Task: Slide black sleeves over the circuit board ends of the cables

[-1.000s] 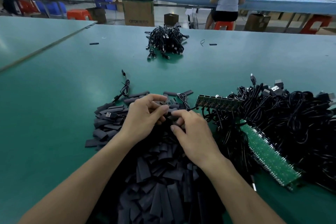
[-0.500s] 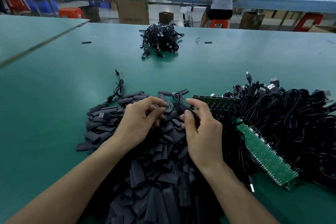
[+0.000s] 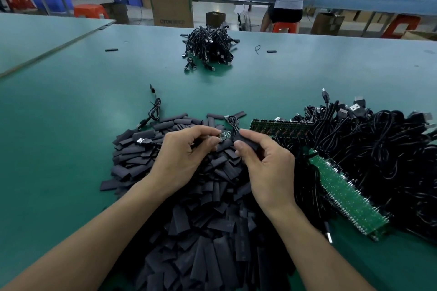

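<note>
Pinching left hand (image 3: 182, 158): we've got the small circuit board (image 3: 222, 136) between thumb and fingers
Right hand (image 3: 269, 168): grips a black sleeve (image 3: 247, 143), just right of the board
Sleeve pile (image 3: 208, 224): near, under our hands

Your left hand (image 3: 182, 160) sits back-up with its fingers curled, thumb and fingertips pinching a small circuit board (image 3: 222, 136). Your right hand (image 3: 267, 168) faces it close by, thumb and forefinger pinching a black sleeve (image 3: 247, 142), the other fingers curled under. Both bare forearms reach in from the near edge of the surface (image 3: 71, 149), converging toward its middle.
</note>
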The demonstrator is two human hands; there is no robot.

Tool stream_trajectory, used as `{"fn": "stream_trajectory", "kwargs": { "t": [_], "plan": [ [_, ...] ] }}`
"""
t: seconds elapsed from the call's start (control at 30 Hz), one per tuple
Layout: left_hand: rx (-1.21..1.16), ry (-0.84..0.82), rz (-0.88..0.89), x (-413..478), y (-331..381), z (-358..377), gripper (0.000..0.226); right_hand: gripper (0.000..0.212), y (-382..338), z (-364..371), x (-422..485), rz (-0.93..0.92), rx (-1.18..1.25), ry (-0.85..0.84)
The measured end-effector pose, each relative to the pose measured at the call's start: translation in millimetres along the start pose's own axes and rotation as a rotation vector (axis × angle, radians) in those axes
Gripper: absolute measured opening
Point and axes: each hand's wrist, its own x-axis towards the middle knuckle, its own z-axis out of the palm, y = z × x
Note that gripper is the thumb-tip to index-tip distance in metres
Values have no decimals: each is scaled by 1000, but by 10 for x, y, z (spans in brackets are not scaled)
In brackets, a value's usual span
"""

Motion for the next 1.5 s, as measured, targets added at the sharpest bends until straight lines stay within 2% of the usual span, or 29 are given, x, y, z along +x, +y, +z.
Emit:
{"fn": "stream_trajectory", "kwargs": {
  "t": [0.23,0.73,1.0,1.27,1.5],
  "plan": [
    [-8,-13,-7,-1,3,-9,14,26,-12,2,3,18,146,-23],
    [-49,-69,-33,5,-25,-13,10,28,21,19,-4,20,153,-52],
    [-55,-78,10,-2,-8,-28,14,30,1,11,0,14,155,-24],
    [-36,-100,4,12,-22,-40,11,31,-6,-43,11,76,173,-162],
    [-173,-143,-42,15,-49,-49,12,30,-23,-94,22,106,225,-256]
  ]
}}
